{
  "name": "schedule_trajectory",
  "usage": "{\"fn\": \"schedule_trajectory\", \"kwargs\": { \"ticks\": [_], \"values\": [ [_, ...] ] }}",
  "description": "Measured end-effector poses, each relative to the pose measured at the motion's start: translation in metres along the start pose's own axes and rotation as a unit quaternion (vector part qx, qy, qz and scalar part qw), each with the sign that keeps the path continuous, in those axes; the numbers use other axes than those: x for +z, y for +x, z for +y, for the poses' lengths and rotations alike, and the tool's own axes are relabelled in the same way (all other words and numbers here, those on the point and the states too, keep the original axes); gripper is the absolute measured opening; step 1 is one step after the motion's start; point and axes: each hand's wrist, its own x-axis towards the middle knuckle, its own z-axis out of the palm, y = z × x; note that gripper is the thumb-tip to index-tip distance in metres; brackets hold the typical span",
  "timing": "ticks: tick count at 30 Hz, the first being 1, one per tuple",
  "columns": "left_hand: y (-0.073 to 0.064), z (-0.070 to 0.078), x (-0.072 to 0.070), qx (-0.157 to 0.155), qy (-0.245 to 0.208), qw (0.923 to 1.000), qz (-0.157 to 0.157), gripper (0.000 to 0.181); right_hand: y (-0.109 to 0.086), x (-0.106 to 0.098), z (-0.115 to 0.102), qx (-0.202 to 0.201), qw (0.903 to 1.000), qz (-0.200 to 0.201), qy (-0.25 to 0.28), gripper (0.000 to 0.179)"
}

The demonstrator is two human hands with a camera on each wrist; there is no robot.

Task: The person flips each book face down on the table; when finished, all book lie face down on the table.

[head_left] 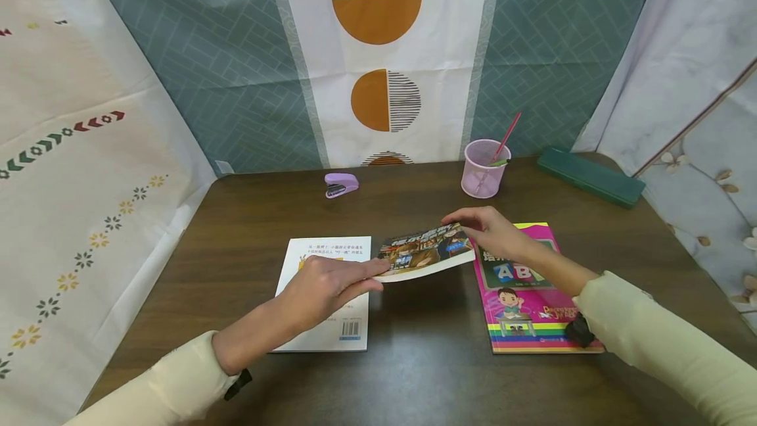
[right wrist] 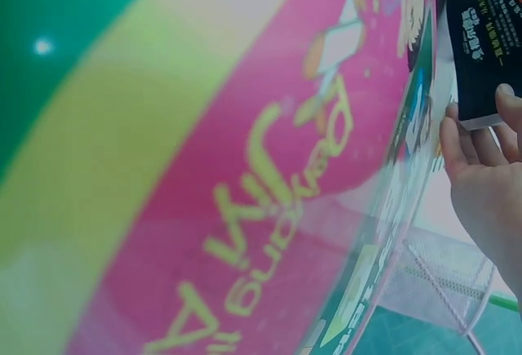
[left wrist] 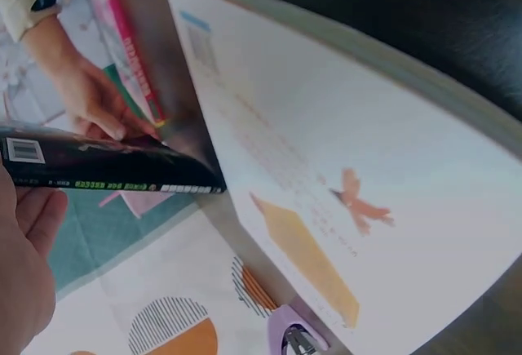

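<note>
A dark-covered book [head_left: 422, 254] with a busy picture is held up over the table by both hands. My left hand [head_left: 322, 286] pinches its left end between thumb and fingers. At its far right corner my right hand [head_left: 493, 234] grips it, thumb on one face and fingers on the other in the right wrist view. The book's black back [right wrist: 489, 41] shows there, and its spine [left wrist: 122, 174] in the left wrist view. Below my left forearm lies a white book [head_left: 349, 301] with a barcode. A pink ABC book [head_left: 532, 324] lies under my right forearm.
A purple stapler [head_left: 341, 185] stands near the table's back edge. Right of it is a pink mesh pen cup [head_left: 480, 173] with a red pencil [head_left: 510, 129] in it. A dark green case [head_left: 591, 177] lies at the back right. Patterned cloths [head_left: 384, 51] hang around the table.
</note>
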Motion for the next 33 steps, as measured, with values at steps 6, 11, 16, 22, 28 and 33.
{"fn": "schedule_trajectory", "kwargs": {
  "ticks": [6,11,16,22,28,33],
  "values": [
    [0.006,0.000,-0.010,-0.023,-0.003,0.9995,0.022,0.038,-0.002,-0.004,-0.007,0.019,0.9993,0.016,0.027,0.030],
    [0.010,0.000,-0.016,-0.042,-0.003,0.9984,0.039,0.036,-0.004,-0.004,-0.010,0.023,0.9990,0.028,0.026,0.024],
    [0.013,-0.003,-0.021,-0.058,-0.008,0.9965,0.059,0.036,-0.006,-0.003,-0.012,0.035,0.9981,0.045,0.022,0.024],
    [0.016,-0.005,-0.026,-0.089,-0.010,0.9927,0.082,0.025,-0.007,-0.004,-0.017,0.043,0.9965,0.059,0.040,0.024],
    [0.017,-0.006,-0.030,-0.144,-0.017,0.9851,0.093,0.037,-0.008,-0.007,-0.023,0.043,0.9947,0.083,0.044,0.025],
    [0.017,-0.007,-0.032,-0.175,-0.037,0.9778,0.108,0.037,-0.010,-0.012,-0.028,0.054,0.9931,0.097,0.038,0.027]
  ]
}}
